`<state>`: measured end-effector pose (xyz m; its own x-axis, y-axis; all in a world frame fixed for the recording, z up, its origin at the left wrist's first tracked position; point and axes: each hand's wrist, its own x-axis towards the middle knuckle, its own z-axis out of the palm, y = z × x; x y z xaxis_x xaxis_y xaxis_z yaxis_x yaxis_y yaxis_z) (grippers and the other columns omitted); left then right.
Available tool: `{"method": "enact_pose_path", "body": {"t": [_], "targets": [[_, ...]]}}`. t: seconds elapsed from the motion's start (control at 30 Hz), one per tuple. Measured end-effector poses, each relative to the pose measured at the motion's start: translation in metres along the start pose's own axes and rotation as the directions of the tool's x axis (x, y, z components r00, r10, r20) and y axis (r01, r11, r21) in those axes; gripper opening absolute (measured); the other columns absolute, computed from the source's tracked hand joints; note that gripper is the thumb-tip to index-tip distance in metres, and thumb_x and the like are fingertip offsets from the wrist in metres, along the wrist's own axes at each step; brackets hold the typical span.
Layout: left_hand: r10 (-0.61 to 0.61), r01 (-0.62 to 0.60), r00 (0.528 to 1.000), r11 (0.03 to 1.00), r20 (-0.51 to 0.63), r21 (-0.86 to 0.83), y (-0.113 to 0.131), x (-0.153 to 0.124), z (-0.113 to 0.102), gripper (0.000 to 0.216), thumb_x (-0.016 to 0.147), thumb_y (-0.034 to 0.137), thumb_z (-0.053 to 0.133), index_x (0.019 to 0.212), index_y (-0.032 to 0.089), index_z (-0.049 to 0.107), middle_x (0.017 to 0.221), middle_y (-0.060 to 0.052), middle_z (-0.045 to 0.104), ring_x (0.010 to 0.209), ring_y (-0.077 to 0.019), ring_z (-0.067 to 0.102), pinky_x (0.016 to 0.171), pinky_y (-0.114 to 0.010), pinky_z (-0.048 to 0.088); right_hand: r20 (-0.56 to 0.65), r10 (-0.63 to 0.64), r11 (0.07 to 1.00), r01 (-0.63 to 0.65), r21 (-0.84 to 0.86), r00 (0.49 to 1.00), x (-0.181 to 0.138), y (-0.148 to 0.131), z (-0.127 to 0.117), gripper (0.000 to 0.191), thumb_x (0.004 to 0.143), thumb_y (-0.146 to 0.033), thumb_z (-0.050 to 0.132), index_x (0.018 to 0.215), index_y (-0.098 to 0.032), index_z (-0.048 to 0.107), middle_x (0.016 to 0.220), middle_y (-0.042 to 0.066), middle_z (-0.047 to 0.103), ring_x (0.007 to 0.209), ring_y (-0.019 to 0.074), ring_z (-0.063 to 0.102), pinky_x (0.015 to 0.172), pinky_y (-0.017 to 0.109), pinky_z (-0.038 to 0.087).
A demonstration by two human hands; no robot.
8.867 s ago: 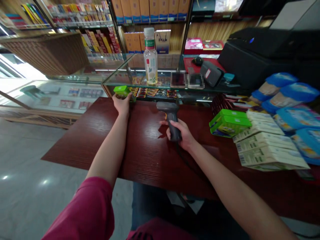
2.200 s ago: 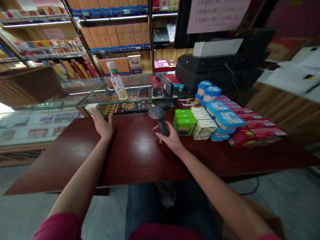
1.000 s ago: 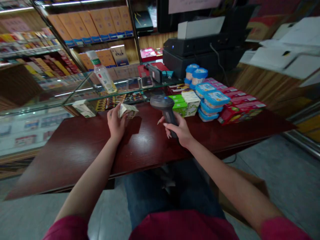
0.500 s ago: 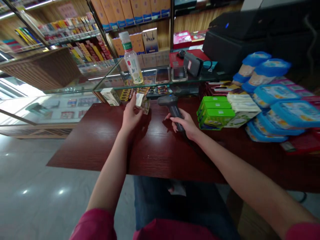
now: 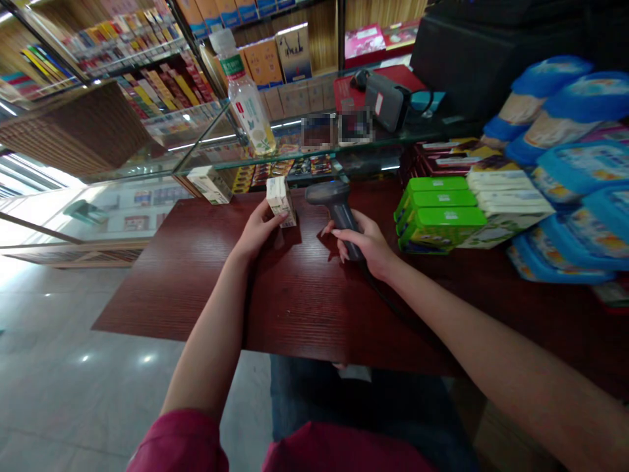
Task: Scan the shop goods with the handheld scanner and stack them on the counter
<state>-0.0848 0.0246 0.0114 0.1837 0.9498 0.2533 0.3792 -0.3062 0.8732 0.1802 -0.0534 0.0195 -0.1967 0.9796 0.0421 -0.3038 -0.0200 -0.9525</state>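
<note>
My left hand is closed on a small white carton with printed sides, holding it just above or on the dark wooden tabletop; which of the two I cannot tell. In my right hand is a black handheld barcode scanner, its fingers wrapped round the handle. The scanner's head points left, toward the carton, with a gap between them. A second white carton stands by the glass counter's edge, left of my left hand.
Stacked green boxes, white cartons and blue-lidded packs fill the right side. A clear bottle stands on the glass counter behind, near a black device. The scanner's cable trails over the table.
My left hand has shifted its grip lower on the carton, which now stands more upright. The scanner stays almost in place. The head view has tipped slightly.
</note>
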Motion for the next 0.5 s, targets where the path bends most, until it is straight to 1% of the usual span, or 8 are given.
{"method": "enact_pose_path", "body": {"t": [0.03, 0.07, 0.1, 0.17, 0.23, 0.3, 0.4, 0.5], "targets": [[-0.013, 0.013, 1.000, 1.000, 0.021, -0.019, 0.002, -0.002, -0.004, 0.053, 0.087, 0.046, 0.077, 0.132, 0.021, 0.067, 0.134, -0.013, 0.073, 0.125, -0.0302, 0.069, 0.109, -0.049, 0.056, -0.006, -0.001, 1.000, 0.001, -0.002, 1.000, 0.000, 0.000, -0.001, 0.029, 0.077, -0.033, 0.077, 0.099, -0.023, 0.062, 0.097, 0.004, 0.073, 0.048, 0.0093, 0.053, 0.041, 0.028, 0.040], [-0.017, 0.017, 1.000, 1.000, 0.015, -0.024, 0.003, -0.004, -0.007, 0.056, 0.082, 0.044, 0.082, 0.131, 0.020, 0.067, 0.132, -0.013, 0.074, 0.121, -0.0301, 0.071, 0.107, -0.049, 0.057, -0.011, -0.004, 1.000, 0.004, -0.004, 1.000, 0.000, 0.000, -0.001, 0.029, 0.077, -0.034, 0.077, 0.099, -0.023, 0.062, 0.096, 0.003, 0.073, 0.048, 0.0092, 0.053, 0.041, 0.028, 0.040], [-0.016, 0.015, 1.000, 1.000, -0.019, -0.017, 0.004, -0.006, -0.008, 0.058, 0.078, 0.042, 0.085, 0.129, 0.020, 0.067, 0.130, -0.013, 0.075, 0.119, -0.0297, 0.072, 0.106, -0.048, 0.058, -0.013, -0.008, 1.000, 0.008, -0.005, 1.000, 0.000, 0.000, -0.001, 0.028, 0.077, -0.034, 0.078, 0.098, -0.023, 0.062, 0.095, 0.003, 0.073, 0.048, 0.0091, 0.053, 0.041, 0.028, 0.040], [-0.011, 0.016, 0.988, 0.999, -0.154, 0.032, 0.005, -0.008, -0.005, 0.058, 0.072, 0.038, 0.089, 0.123, 0.018, 0.069, 0.123, -0.012, 0.077, 0.112, -0.0287, 0.073, 0.104, -0.046, 0.058, -0.010, -0.019, 1.000, 0.019, -0.006, 1.000, 0.000, 0.001, -0.002, 0.028, 0.077, -0.034, 0.078, 0.098, -0.023, 0.062, 0.096, 0.004, 0.073, 0.048, 0.0090, 0.053, 0.041, 0.027, 0.041], [-0.015, 0.053, 0.946, 0.993, -0.323, 0.109, 0.003, -0.009, 0.003, 0.055, 0.069, 0.038, 0.091, 0.115, 0.017, 0.070, 0.116, -0.012, 0.078, 0.107, -0.0280, 0.074, 0.103, -0.045, 0.058, 0.002, -0.029, 0.999, 0.029, -0.014, 1.000, 0.000, 0.002, -0.002, 0.028, 0.078, -0.034, 0.077, 0.099, -0.023, 0.062, 0.098, 0.004, 0.073, 0.049, 0.0089, 0.052, 0.041, 0.028, 0.042], [-0.018, 0.110, 0.892, 0.978, -0.452, 0.179, 0.002, -0.009, 0.012, 0.053, 0.069, 0.040, 0.092, 0.111, 0.017, 0.070, 0.114, -0.012, 0.077, 0.106, -0.0278, 0.073, 0.103, -0.044, 0.057, 0.027, -0.033, 0.999, 0.034, -0.031, 0.999, -0.001, 0.003, -0.001, 0.028, 0.078, -0.033, 0.078, 0.099, -0.023, 0.062, 0.098, 0.004, 0.073, 0.049, 0.0088, 0.051, 0.042, 0.028, 0.042], [-0.038, 0.175, 0.837, 0.964, -0.546, 0.201, 0.001, -0.008, 0.018, 0.053, 0.070, 0.044, 0.091, 0.110, 0.016, 0.070, 0.114, -0.012, 0.077, 0.109, -0.0285, 0.072, 0.105, -0.044, 0.055, 0.076, -0.022, 0.997, 0.027, -0.066, 0.997, -0.002, 0.001, 0.000, 0.027, 0.078, -0.031, 0.079, 0.097, -0.023, 0.063, 0.095, 0.004, 0.072, 0.049, 0.0091, 0.051, 0.042, 0.029, 0.042], [-0.110, 0.170, 0.813, 0.984, -0.571, 0.053, 0.000, -0.007, 0.016, 0.051, 0.073, 0.047, 0.088, 0.108, 0.015, 0.071, 0.111, -0.013, 0.077, 0.105, -0.0275, 0.073, 0.099, -0.042, 0.058, 0.124, -0.012, 0.996, 0.023, -0.085, 0.992, -0.004, -0.001, 0.000, 0.026, 0.078, -0.030, 0.079, 0.097, -0.022, 0.063, 0.095, 0.004, 0.072, 0.048, 0.0090, 0.051, 0.042, 0.029, 0.045]]}}
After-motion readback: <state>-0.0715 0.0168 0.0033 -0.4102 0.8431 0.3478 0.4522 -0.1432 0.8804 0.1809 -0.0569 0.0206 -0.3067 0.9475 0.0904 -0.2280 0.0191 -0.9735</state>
